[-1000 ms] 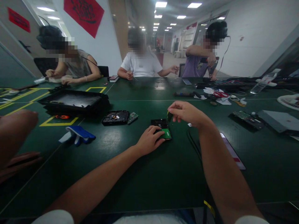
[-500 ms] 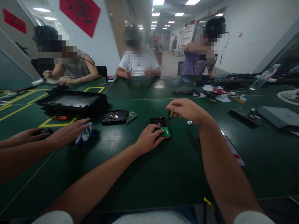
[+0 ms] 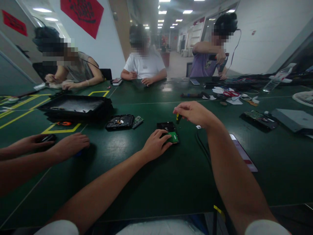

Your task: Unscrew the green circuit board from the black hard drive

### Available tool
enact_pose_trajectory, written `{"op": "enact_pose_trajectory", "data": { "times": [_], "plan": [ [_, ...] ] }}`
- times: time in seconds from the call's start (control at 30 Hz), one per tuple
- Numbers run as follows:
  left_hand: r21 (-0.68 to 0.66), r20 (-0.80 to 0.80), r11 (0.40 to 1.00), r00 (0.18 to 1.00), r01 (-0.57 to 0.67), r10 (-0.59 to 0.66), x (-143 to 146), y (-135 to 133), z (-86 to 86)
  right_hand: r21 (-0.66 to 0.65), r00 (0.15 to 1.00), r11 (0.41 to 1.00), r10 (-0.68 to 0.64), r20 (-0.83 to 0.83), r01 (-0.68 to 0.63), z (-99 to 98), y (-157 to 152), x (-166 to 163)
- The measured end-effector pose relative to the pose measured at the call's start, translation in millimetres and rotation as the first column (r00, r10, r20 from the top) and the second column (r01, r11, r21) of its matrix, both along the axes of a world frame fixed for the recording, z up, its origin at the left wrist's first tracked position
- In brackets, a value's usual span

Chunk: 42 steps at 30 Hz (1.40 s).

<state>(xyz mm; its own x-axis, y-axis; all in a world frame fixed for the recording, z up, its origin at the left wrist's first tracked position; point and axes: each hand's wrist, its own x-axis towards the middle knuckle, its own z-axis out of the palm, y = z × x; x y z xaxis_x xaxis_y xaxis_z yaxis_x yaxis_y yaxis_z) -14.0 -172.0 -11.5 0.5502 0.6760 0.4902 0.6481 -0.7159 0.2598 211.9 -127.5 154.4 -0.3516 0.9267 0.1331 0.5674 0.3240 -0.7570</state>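
My left hand point(image 3: 157, 143) grips a black hard drive point(image 3: 168, 126) lying flat on the table, thumb at its near edge and fingers across the top. A green circuit board point(image 3: 173, 137) shows on the drive beside the fingertips. My right hand point(image 3: 192, 113) is closed around a small yellow and black screwdriver point(image 3: 179, 117), held just right of the drive with its tip pointing down. Whether the tip touches anything is too small to make out.
Left of the drive lie another hard drive point(image 3: 119, 122) and a loose circuit board point(image 3: 138, 121). A black tray point(image 3: 75, 106) stands beyond a co-worker's hands point(image 3: 69, 144). Rightward are a cable point(image 3: 202, 147), a phone point(image 3: 242, 152) and a third drive point(image 3: 260, 120). Several people sit opposite.
My left hand stays on the drive; my right hand has barely shifted with the screwdriver. At left, a co-worker's hand has come down over the blue and white item. A person opposite has lowered a hand.
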Motion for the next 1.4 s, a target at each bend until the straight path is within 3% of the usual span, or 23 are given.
{"op": "enact_pose_trajectory", "data": {
  "times": [0.23,0.43,0.57,0.7,0.93,1.17,1.4],
  "plan": [
    [-0.010,0.013,1.000,1.000,0.009,-0.009,-0.9,0.9,-0.4,-0.134,0.997,0.991,-0.026,-0.079,0.015,3.0,-5.0,-3.8],
    [-0.020,0.021,1.000,1.000,0.022,-0.021,-1.9,1.1,-0.1,-0.036,0.999,0.998,0.046,-0.016,-0.047,1.7,-1.4,1.8],
    [-0.013,0.011,1.000,1.000,0.021,-0.021,-2.0,0.9,0.2,-0.100,0.997,0.993,0.065,-0.044,-0.069,1.7,-3.1,0.8],
    [-0.018,0.008,0.999,1.000,0.027,-0.027,-2.4,1.0,1.0,-0.158,0.994,0.987,-0.006,-0.111,-0.011,-1.4,-1.6,-2.4],
    [-0.024,0.027,0.999,0.999,0.031,-0.031,-2.1,1.0,0.5,0.004,0.998,0.999,0.041,0.047,-0.042,0.5,-1.0,0.0],
    [-0.025,0.020,0.999,1.000,0.025,-0.024,-1.0,0.6,2.9,-0.098,0.995,0.990,-0.099,0.000,0.099,2.5,-7.6,-4.5],
    [-0.062,0.021,0.998,1.000,0.012,-0.011,-0.6,0.8,2.9,0.071,0.995,0.997,0.003,0.097,-0.010,4.3,-5.7,-0.4]
  ]
}}
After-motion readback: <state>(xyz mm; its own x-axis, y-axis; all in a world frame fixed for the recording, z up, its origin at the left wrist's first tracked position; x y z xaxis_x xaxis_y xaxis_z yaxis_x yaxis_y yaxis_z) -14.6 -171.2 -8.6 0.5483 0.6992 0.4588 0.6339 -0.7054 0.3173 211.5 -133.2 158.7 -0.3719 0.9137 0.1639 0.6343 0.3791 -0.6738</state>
